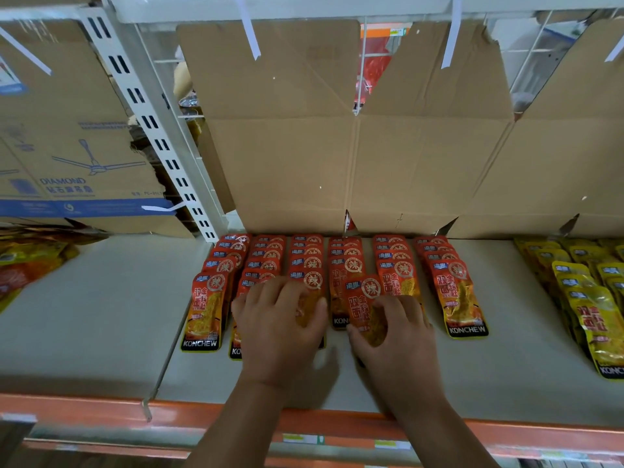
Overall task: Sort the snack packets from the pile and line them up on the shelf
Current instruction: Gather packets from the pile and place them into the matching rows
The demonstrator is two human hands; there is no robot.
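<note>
Snack packet (363,298), red, pinched at its near end between curled fingers and thumb of right hand (398,339), tilted across fronts of fourth and fifth rows on shelf (101,315). Left hand (277,325) just beside it, fingers spread flat, pressing on front packets of second and third rows. Six red rows (391,255) reaching back to cardboard boxes (287,157) at rear; yellow packets (587,298) lined up well apart at right.

On the shelf (101,315), six rows of snack packets (395,261) before cardboard sheets (287,146); more packets (587,298) right, box (67,146) left.
</note>
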